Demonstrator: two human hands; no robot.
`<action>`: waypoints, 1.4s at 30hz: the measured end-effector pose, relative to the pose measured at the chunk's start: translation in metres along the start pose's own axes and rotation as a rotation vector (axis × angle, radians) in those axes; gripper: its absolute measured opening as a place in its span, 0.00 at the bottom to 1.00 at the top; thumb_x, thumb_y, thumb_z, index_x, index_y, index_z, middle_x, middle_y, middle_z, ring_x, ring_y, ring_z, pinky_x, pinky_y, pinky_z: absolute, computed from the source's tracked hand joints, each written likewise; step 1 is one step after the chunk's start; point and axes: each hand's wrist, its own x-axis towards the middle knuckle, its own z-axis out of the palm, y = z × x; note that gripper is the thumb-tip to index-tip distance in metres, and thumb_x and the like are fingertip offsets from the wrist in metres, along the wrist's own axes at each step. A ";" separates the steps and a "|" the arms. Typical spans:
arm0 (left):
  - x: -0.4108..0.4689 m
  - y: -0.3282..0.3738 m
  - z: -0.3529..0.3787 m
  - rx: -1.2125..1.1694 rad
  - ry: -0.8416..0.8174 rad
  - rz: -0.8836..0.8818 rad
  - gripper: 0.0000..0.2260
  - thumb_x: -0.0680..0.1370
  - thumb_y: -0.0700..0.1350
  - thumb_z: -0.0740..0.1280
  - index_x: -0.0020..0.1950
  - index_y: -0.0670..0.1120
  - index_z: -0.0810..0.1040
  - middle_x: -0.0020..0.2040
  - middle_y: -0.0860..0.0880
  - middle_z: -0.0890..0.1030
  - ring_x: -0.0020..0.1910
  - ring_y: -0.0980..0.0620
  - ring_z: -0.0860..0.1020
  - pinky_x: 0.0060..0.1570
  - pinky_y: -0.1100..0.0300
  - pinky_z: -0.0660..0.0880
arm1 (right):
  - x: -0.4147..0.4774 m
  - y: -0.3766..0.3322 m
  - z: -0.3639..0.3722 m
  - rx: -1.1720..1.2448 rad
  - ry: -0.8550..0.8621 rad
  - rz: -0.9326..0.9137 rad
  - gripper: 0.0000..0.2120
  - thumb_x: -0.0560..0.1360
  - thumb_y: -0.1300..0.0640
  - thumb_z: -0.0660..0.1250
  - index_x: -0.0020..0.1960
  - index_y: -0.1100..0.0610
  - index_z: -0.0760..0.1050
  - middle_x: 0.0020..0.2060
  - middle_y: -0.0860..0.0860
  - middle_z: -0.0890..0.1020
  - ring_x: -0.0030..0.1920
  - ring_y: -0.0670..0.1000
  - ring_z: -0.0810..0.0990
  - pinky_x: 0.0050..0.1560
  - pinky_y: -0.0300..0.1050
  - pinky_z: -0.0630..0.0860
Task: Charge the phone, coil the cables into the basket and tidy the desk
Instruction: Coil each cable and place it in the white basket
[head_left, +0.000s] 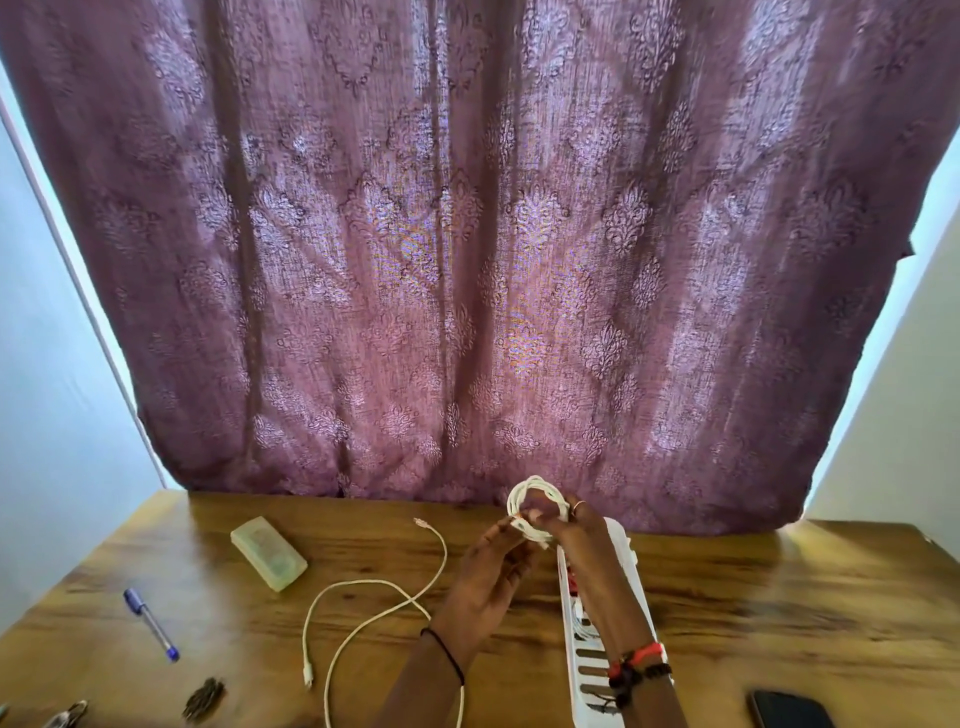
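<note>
Above the desk, both hands hold a white cable wound into a small coil (535, 499). My left hand (493, 566) pinches the coil's lower left side with its fingertips. My right hand (582, 530) grips the coil from the right, a ring on one finger. Right below them stands a white slotted basket (587, 649), partly hidden by my right forearm, with something red inside. A second white cable (384, 608) lies loose in loops on the wooden desk (779, 597) to the left. A black phone (789, 712) lies at the bottom right edge.
A pale translucent case (268, 553) lies at the left back of the desk. A blue pen (150, 623) sits near the left edge. A dark hair clip (203, 699) and another clip (67, 717) lie at the bottom left. A purple patterned curtain (467, 260) hangs behind the desk.
</note>
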 end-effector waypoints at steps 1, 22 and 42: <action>0.003 0.001 -0.003 0.018 0.009 0.023 0.08 0.78 0.33 0.59 0.48 0.40 0.78 0.37 0.46 0.84 0.36 0.53 0.81 0.36 0.64 0.78 | -0.004 -0.003 0.000 -0.060 -0.045 -0.034 0.15 0.67 0.60 0.73 0.53 0.55 0.78 0.46 0.51 0.83 0.49 0.52 0.81 0.52 0.48 0.77; -0.011 0.014 -0.005 0.276 -0.315 0.102 0.18 0.73 0.33 0.67 0.63 0.39 0.75 0.58 0.40 0.77 0.55 0.51 0.78 0.56 0.62 0.75 | -0.019 -0.018 0.000 -0.275 0.243 -0.089 0.05 0.74 0.56 0.67 0.47 0.57 0.77 0.37 0.52 0.82 0.38 0.46 0.78 0.36 0.35 0.67; -0.015 0.079 -0.001 0.670 -0.232 0.005 0.18 0.74 0.32 0.67 0.63 0.43 0.75 0.47 0.48 0.82 0.39 0.60 0.80 0.36 0.66 0.76 | -0.016 -0.017 -0.009 -0.462 -0.121 -0.379 0.10 0.76 0.61 0.65 0.56 0.56 0.80 0.48 0.52 0.83 0.48 0.49 0.80 0.52 0.43 0.75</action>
